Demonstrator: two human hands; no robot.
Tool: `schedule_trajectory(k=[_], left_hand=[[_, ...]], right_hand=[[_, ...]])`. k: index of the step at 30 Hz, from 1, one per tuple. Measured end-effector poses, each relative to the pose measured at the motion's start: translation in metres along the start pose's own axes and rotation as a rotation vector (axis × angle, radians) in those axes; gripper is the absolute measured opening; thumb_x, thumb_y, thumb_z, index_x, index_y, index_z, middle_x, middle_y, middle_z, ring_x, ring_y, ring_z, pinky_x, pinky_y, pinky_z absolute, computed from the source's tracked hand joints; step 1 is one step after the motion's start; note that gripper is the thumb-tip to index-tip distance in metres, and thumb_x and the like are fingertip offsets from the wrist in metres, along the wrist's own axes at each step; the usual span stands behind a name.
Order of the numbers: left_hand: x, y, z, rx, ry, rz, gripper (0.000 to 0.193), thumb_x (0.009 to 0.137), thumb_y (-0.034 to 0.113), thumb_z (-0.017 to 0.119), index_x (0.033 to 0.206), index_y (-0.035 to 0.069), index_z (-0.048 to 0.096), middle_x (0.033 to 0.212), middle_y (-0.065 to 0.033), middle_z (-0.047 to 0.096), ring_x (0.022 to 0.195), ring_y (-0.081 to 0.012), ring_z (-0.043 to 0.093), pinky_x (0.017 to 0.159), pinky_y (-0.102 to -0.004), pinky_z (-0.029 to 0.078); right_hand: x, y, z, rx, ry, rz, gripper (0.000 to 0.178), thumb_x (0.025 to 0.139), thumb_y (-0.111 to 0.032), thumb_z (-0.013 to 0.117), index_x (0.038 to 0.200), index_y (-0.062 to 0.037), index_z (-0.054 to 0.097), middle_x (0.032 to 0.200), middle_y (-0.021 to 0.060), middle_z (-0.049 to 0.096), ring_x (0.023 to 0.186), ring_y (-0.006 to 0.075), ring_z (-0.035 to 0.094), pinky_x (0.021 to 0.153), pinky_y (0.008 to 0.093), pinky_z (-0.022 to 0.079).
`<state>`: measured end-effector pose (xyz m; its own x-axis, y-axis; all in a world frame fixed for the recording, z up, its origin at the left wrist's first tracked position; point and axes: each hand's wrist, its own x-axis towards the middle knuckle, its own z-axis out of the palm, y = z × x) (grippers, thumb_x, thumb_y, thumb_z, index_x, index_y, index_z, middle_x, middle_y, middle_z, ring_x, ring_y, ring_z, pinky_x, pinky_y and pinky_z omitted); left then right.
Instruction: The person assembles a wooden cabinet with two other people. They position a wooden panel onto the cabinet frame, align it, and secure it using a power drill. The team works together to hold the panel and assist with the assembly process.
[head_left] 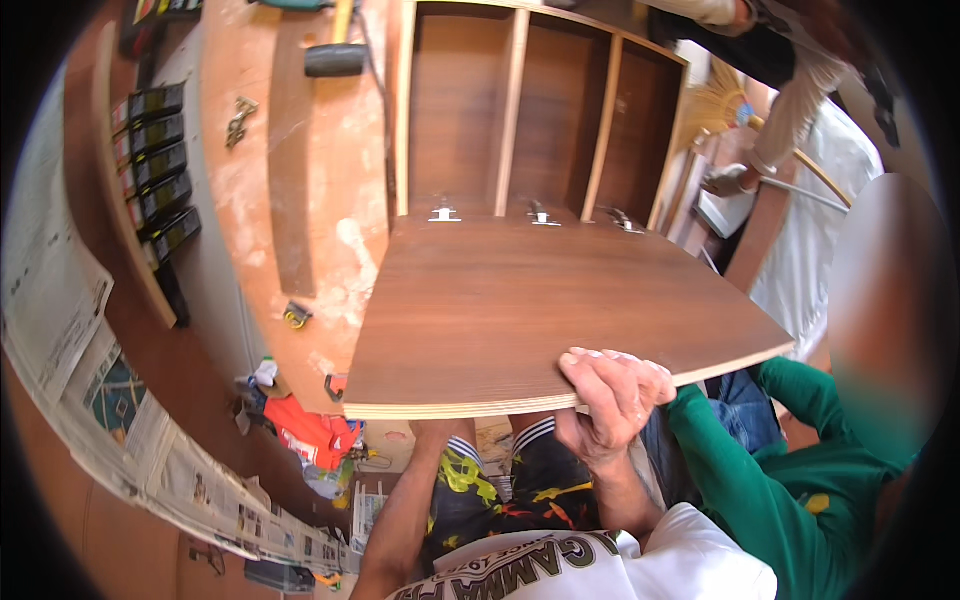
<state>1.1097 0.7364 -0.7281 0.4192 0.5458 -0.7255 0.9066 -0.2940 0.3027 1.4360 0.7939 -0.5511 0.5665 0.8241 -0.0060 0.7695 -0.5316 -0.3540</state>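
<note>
A brown wood-grain cabinet door (540,310) lies swung out toward me, its pale edge nearest my body. My right hand (612,400) grips that near edge, fingers over the top and thumb beneath. Only my left forearm (400,500) shows; it runs up under the door's left part, which hides the hand. Along the door's far side, metal hinges (443,214) sit where it meets an open cabinet (460,110) with upright dividers.
A person in green (760,470) sits close on my right. At the upper right, another person's gloved hand (728,180) is near some boards. A mallet (336,60), loose hinges (240,120) and a tape measure (297,315) lie left; newspaper (180,470) covers a surface further left.
</note>
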Motion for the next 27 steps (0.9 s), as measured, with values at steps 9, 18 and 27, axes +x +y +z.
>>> schedule_trajectory(k=[9,18,27], left_hand=[[0.014,0.031,-0.059,-0.201,-0.002,-0.058,0.042,0.098,0.03,0.059,0.125,-0.002,0.065,0.126,-0.0234,0.067,0.119,-0.0368,0.063,0.1,-0.0475,0.048],[0.037,0.116,-0.231,-1.218,0.812,0.189,0.062,0.109,0.048,0.035,0.142,-0.003,0.048,0.141,-0.0177,0.054,0.132,-0.0277,0.053,0.111,-0.0439,0.041],[0.034,0.167,-0.237,-0.445,0.671,0.461,0.019,0.098,0.008,0.068,0.114,-0.003,0.07,0.112,-0.0135,0.068,0.1,-0.0256,0.065,0.086,-0.0386,0.053]], right_hand=[[-0.006,0.006,-0.003,0.063,0.061,0.009,0.041,0.063,-0.017,0.078,0.104,-0.0195,0.08,0.103,-0.0084,0.074,0.096,0.0153,0.061,0.09,0.0344,0.037],[-0.028,0.032,-0.04,0.389,-0.006,0.061,0.051,0.076,-0.014,0.084,0.124,-0.0056,0.07,0.121,0.0084,0.072,0.111,0.0281,0.066,0.102,0.0442,0.048],[-0.117,0.133,-0.049,0.5,0.897,0.793,0.045,0.096,-0.009,0.065,0.138,0.0018,0.053,0.118,0.0137,0.067,0.106,0.0196,0.063,0.089,0.0324,0.052]])
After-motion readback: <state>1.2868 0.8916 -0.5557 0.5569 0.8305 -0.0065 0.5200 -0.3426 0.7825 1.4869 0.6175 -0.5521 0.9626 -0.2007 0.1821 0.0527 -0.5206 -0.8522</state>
